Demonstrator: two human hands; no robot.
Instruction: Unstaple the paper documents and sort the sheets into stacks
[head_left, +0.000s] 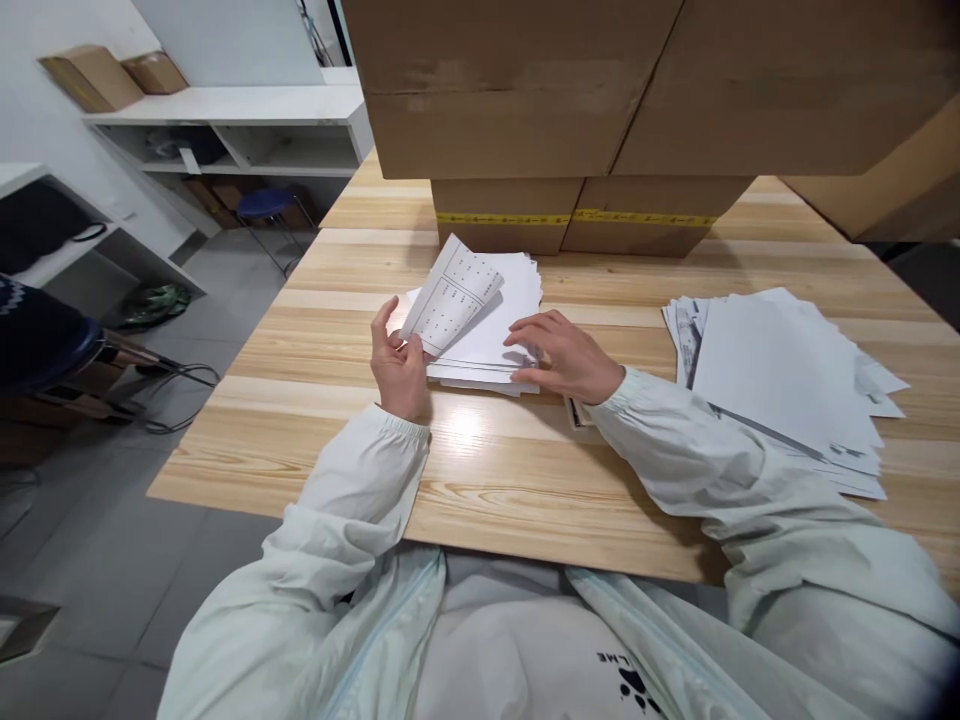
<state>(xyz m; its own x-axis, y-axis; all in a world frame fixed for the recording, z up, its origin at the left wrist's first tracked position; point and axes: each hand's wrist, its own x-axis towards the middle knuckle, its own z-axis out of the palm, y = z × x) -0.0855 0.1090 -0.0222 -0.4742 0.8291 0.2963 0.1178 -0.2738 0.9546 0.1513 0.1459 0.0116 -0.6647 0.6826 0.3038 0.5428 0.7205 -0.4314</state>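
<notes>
A printed sheet of paper (452,293) is lifted and curled over at its left side, pinched at the lower left corner by my left hand (401,368). Beneath it lies a stack of white paper (499,330) with uneven edges. My right hand (566,355) hovers at the stack's right edge, fingers curved and apart, with nothing between them. A small dark-and-light object (577,413) lies on the table under my right wrist, mostly hidden.
A second, messier pile of papers (787,385) lies to the right on the wooden table (480,490). Large cardboard boxes (517,95) are stacked at the back. To the left stand white shelves (247,105) and a blue stool (266,203).
</notes>
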